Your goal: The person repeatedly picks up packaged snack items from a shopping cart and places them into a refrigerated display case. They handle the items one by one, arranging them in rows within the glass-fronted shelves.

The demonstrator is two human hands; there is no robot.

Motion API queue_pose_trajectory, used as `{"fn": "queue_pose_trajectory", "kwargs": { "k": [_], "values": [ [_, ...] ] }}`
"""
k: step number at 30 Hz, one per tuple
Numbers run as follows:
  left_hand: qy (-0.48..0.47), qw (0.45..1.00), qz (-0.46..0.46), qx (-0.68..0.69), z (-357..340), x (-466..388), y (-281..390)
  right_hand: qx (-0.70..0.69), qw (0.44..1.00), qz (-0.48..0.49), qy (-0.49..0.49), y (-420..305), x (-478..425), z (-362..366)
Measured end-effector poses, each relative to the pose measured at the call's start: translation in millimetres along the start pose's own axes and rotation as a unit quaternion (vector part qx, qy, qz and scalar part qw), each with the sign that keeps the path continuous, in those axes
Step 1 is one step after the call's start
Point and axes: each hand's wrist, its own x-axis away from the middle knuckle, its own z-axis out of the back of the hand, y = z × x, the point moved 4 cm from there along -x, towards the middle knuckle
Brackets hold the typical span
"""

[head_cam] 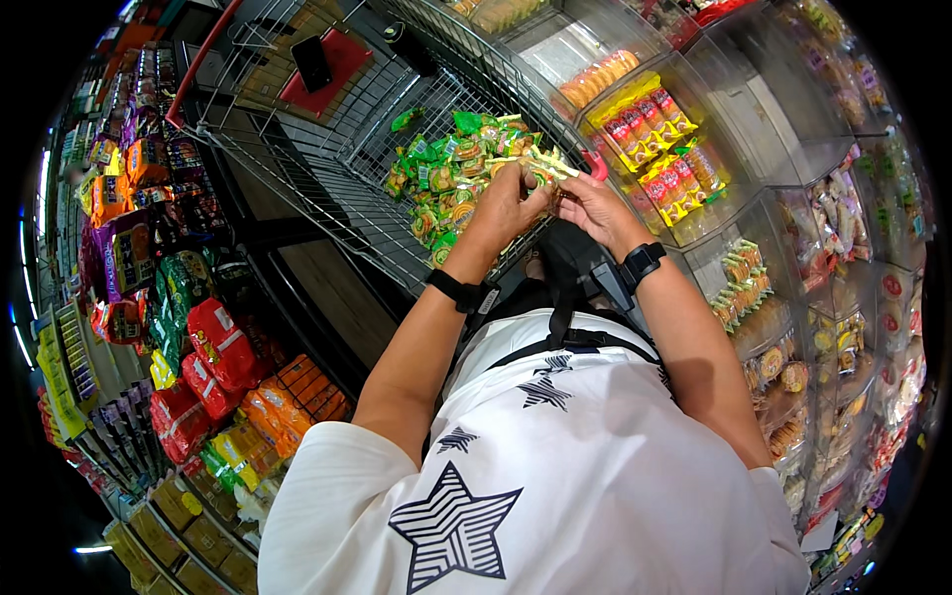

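My left hand (507, 199) and my right hand (593, 207) meet over the near right corner of a wire shopping cart (290, 178). Between them is a small wrapped snack packet (549, 169) with a pale yellow edge, pinched by the fingertips of both. My fingers cover part of it. Below and beyond my hands, a heap of green and clear snack packets (439, 175) with round biscuits fills one side of the cart. One green packet (407, 119) lies apart from the heap. Each wrist wears a black band.
In the cart's far part are a smartphone (311, 65) on a red flat item (349, 63) and a dark cylindrical container (409, 48). Clear plastic bins (744, 97) with packaged snacks line the right. Shelves of bagged snacks (223, 346) stand left.
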Motion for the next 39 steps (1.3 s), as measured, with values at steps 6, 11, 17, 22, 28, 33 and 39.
{"fn": "queue_pose_trajectory", "kwargs": {
  "k": [6,11,17,22,28,33,39],
  "values": [
    [-0.010,0.998,0.023,0.061,3.0,5.3,-16.1,0.009,1.000,-0.003,-0.002,0.1,0.4,1.6],
    [0.031,0.993,0.022,0.113,7.0,7.1,-28.8,0.016,1.000,-0.001,0.000,-1.0,2.0,-1.4],
    [0.006,0.994,-0.107,-0.010,16.1,1.2,-1.9,0.045,0.999,-0.002,0.009,0.8,0.8,2.0],
    [-0.094,0.995,-0.002,0.021,20.3,-7.1,-19.3,0.061,0.998,-0.007,0.018,1.3,0.8,0.1],
    [-0.090,0.923,0.224,0.300,39.4,6.1,-39.8,0.007,1.000,0.011,0.015,0.2,2.2,-2.4],
    [-0.024,0.873,0.194,0.446,31.7,9.8,-9.0,-0.035,0.999,0.027,0.015,0.9,0.7,-0.6],
    [0.006,0.929,0.182,0.322,8.3,6.7,-19.4,-0.055,0.997,0.047,0.016,2.4,2.9,-4.3]
  ]
}}
